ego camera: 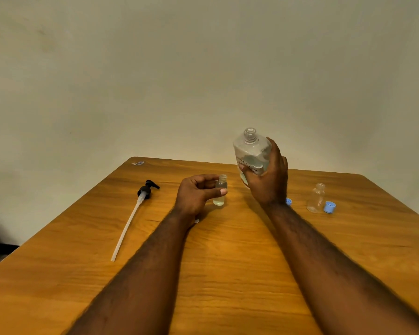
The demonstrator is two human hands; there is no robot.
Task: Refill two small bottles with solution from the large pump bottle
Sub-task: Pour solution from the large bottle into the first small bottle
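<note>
Head view, contents of one wooden table (228, 262). Large pump bottle (252, 151): one, clear plastic, neck open, pump removed; it bears a pale label with dark print too blurred to read. Pump head with dip tube (144, 191): one, black top and long translucent tube, lying flat at 9 o'clock from the hands, tube end toward 7 o'clock. Small clear bottles: two, both uncapped. The held small bottle (220, 198) stands upright near the table's middle with pale liquid in its lower part; the second small bottle (315, 199) stands at 3 o'clock from the hands, with a reddish mark low on its side, unreadable. Blue caps: two; one blue cap (329, 207) just beside the second small bottle at its 4 o'clock, the other blue cap (288, 202) half hidden behind the right wrist. Printed scrap (138, 163): one, at the table's 11 o'clock corner, illegible. Left hand (196, 192): thumb and curled fingers pinch the held small bottle below its neck; whether its base touches the table cannot be told. Right hand (269, 180): fingers wrapped round the lower body of the large pump bottle, holding it raised at 1 o'clock from the held small bottle, mouth upward.
</note>
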